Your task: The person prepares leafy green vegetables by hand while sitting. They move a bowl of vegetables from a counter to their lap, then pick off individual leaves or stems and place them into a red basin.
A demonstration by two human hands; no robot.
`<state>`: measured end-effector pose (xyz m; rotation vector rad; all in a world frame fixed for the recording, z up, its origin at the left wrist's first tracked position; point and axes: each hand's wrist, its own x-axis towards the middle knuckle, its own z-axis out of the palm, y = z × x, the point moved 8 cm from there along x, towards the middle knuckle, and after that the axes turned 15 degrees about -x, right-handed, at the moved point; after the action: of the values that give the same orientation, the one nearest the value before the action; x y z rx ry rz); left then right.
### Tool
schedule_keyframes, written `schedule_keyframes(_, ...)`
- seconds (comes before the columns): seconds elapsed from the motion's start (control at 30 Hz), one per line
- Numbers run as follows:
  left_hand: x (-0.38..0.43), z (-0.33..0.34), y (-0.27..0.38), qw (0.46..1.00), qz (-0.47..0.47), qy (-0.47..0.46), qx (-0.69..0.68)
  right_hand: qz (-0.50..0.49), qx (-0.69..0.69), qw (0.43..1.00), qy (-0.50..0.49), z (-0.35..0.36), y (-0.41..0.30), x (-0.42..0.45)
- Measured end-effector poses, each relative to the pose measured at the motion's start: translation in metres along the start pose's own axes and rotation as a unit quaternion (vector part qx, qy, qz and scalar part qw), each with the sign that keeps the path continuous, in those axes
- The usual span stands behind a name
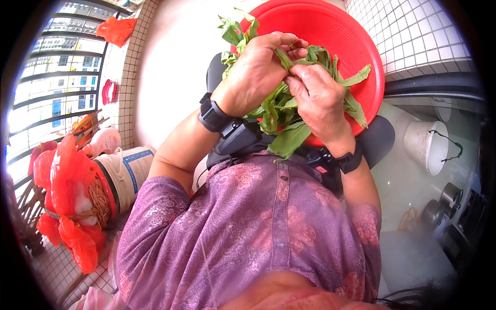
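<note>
Leafy green vegetables (286,143) with long leaves are bunched around my hands, over my lap and the near part of a red plastic colander basket (310,23). My left hand (257,71) curls around part of the greens, and leafy tops stick out on its far left side. With thumb and fingers, my right hand (321,95) pinches a stem or leaf close to the left fingertips. What exactly lies between the fingers is partly hidden. Several leaves hang across the basket's right side. Black straps with devices are on both wrists.
To the left are a railing (58,93), red plastic bags (66,174) and a white bucket (133,166). A tiled wall (410,31) rises at the upper right. Behind glass on the right are a white pail (422,143) and metal pots (449,197).
</note>
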<state>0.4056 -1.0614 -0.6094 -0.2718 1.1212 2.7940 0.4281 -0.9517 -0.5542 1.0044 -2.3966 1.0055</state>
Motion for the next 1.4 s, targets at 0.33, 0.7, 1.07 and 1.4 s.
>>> schedule_keyframes(0.33,-0.009,0.020,0.000,0.992,-0.027,-0.065,-0.107,0.345,0.368,0.859,-0.084,0.022,0.064,-0.019)
schedule_keyframes(0.7,-0.005,0.015,-0.001,0.986,0.029,-0.034,0.158,0.336,0.385,0.853,-0.103,0.022,0.063,-0.019)
schedule_keyframes(1.07,-0.016,0.018,0.004,0.950,0.084,0.038,0.298,0.271,0.208,0.939,0.025,-0.008,0.058,-0.014)
schedule_keyframes(1.4,-0.012,-0.031,0.011,0.996,0.034,0.021,-0.083,0.390,0.511,0.757,-0.118,0.005,0.079,-0.053)
